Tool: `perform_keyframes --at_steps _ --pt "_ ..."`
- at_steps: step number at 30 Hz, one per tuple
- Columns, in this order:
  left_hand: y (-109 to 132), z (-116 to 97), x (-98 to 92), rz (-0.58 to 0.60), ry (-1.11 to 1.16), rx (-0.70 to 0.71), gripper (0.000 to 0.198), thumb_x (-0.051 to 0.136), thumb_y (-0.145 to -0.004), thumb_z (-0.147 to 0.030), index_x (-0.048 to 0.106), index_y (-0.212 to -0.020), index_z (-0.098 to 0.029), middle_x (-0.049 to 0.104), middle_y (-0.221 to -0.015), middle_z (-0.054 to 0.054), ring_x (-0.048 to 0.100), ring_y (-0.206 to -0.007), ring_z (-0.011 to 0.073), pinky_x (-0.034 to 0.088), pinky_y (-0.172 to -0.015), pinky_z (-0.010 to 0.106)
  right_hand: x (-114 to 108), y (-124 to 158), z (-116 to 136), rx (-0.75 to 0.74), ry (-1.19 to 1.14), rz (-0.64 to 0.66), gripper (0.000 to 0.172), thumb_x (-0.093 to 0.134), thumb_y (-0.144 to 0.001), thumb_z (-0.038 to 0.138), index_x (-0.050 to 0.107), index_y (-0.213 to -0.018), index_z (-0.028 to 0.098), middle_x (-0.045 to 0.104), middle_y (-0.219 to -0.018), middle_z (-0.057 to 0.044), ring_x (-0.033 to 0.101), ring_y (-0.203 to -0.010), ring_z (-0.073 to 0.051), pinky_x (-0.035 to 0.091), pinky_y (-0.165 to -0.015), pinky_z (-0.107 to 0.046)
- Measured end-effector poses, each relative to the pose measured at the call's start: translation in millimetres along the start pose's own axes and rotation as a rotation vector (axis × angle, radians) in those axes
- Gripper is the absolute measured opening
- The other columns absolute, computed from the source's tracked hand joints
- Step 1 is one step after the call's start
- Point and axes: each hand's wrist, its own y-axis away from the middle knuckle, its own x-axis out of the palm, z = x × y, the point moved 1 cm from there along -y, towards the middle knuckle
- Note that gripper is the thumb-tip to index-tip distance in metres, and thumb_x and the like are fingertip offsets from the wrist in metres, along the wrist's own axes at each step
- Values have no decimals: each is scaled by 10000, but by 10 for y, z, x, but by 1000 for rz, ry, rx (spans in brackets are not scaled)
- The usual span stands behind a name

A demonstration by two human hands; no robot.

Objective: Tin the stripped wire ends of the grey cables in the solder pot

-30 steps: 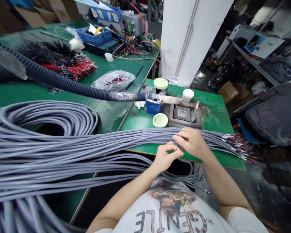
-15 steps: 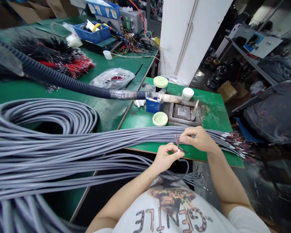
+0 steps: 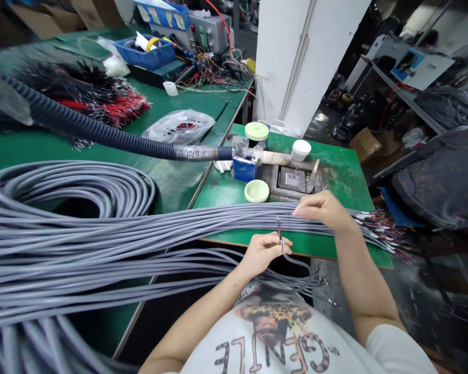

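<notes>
The left hand (image 3: 262, 254) has the end of one gray multi-core cable (image 3: 296, 263) pinched up right in front of the person's chest, fingers (image 3: 271, 240) clamped together on it, with a few thin colored wires (image 3: 278, 228) sticking up out of the jacket. That spot is just off the near edge of the small green table (image 3: 343, 187). The right hand (image 3: 323, 210) isn't gripping anything I can see, fingers (image 3: 308, 206) loosely together and lying over a long bundle of gray cables (image 3: 159, 223), though I can't tell if they're actually pressing on it. The bundle runs across the table, with stripped ends and red and black wires (image 3: 382, 231) fanning out past the right edge, and on the left it goes into a big coil (image 3: 62, 182). Past the hands there's a square metal pot (image 3: 292, 179) set in a block, a loose pale green lid (image 3: 256, 191), a jar with a pale green lid (image 3: 256, 131), a white-lidded jar (image 3: 300, 150) and a blue box (image 3: 245, 170) under the foil-wrapped end of a ribbed dark hose (image 3: 101, 139). Over on the longer green table (image 3: 218, 111) sit a pile of red and black wires (image 3: 101, 104), a plastic bag (image 3: 179, 127) and a blue bin (image 3: 144, 56).
</notes>
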Motion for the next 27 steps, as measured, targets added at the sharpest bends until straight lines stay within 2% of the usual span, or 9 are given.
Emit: perform_keyframes --at_steps 1,2,3,5,7,10,14,21,27 --pt "-3 -11 -26 -3 -5 -3 170 736 -707 -305 743 -733 -138 714 -760 71 627 -652 141 500 -668 258 42 5 -31 27 6 116 164 687 -739 317 752 -746 167 677 -650 -15 559 -569 -118 410 -528 -233" --pt "-5 -17 -44 -4 -9 -7 165 740 -703 -300 747 -738 -139 717 -755 70 630 -651 142 503 -668 258 104 9 -51 37 11 177 168 695 -732 319 754 -752 163 692 -680 -23 577 -598 -126 420 -546 -233" --pt "-7 -17 -53 -2 -11 -10 163 743 -700 -298 749 -736 -140 720 -754 69 632 -651 144 505 -669 258 178 12 -60 34 16 182 161 697 -732 312 752 -742 161 696 -689 -26 588 -620 -131 425 -559 -233" --pt "-11 2 -58 -9 -13 -9 162 745 -701 -299 751 -734 -140 725 -757 67 637 -662 146 508 -676 257 336 17 -49 16 35 83 147 677 -749 280 741 -691 161 682 -654 -22 582 -608 -125 416 -548 -229" --pt "-14 44 -69 -48 4 -19 171 744 -712 -306 751 -758 -141 727 -750 61 638 -670 142 507 -668 248 469 33 -22 -18 58 -76 146 665 -755 239 724 -646 163 656 -614 -13 549 -553 -107 393 -511 -226" --pt "-27 104 -108 -129 151 -16 227 750 -712 -341 741 -818 -140 717 -707 47 629 -657 133 502 -647 239 592 90 -5 -127 79 -273 114 665 -754 200 716 -654 178 630 -590 -2 510 -517 -97 388 -499 -233" --pt "-53 121 -166 -154 409 -17 316 774 -674 -411 717 -797 -124 684 -659 34 604 -617 110 489 -635 230 636 186 -54 -272 125 -362 111 638 -787 189 715 -709 210 635 -603 -1 525 -553 -118 435 -583 -275" --pt "-73 94 -247 -90 585 -76 393 758 -675 -473 683 -890 -152 641 -643 17 575 -608 108 465 -564 223 538 287 -151 -373 208 -351 99 624 -812 178 703 -831 236 666 -700 -15 577 -646 -152 467 -672 -330" --pt "-80 48 -244 -59 635 -98 387 756 -683 -459 678 -923 -166 641 -666 -2 588 -609 96 485 -611 229 564 393 -188 -560 357 -223 334 587 -815 124 647 -1107 277 669 -926 -52 607 -870 -194 501 -780 -374"
